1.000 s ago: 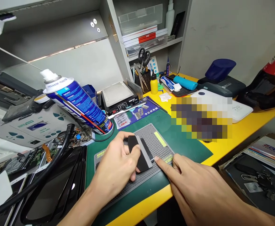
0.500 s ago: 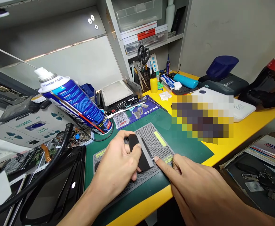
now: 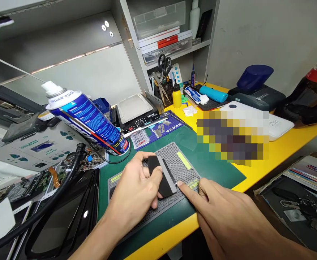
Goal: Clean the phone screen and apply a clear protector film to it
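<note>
My left hand (image 3: 139, 184) is closed around a flat black piece with a grey band (image 3: 162, 177), its thumb pressed on the face. That piece has a curved outer edge; its exact kind is unclear. Along the far side of the band runs a narrow dark strip (image 3: 170, 171) with a small shiny end. My right hand (image 3: 218, 202) points its index finger at this end, the fingertip touching or nearly touching it. The other right fingers are partly curled and the thumb is mostly hidden. Beneath both lies a grey honeycomb-textured mat (image 3: 171, 150) with yellow-green markings.
A green work mat (image 3: 218, 171) covers part of the yellow table (image 3: 161, 249). At left stand a blue spray can (image 3: 90, 122), a grey control unit (image 3: 43, 146) and black panels (image 3: 63, 213). Behind are a flat-topped heating plate (image 3: 135, 108) and a pen holder (image 3: 165, 90). A blurred patch hides something.
The view has shifted very slightly. Both hands and the black piece keep the same positions against the mat.
</note>
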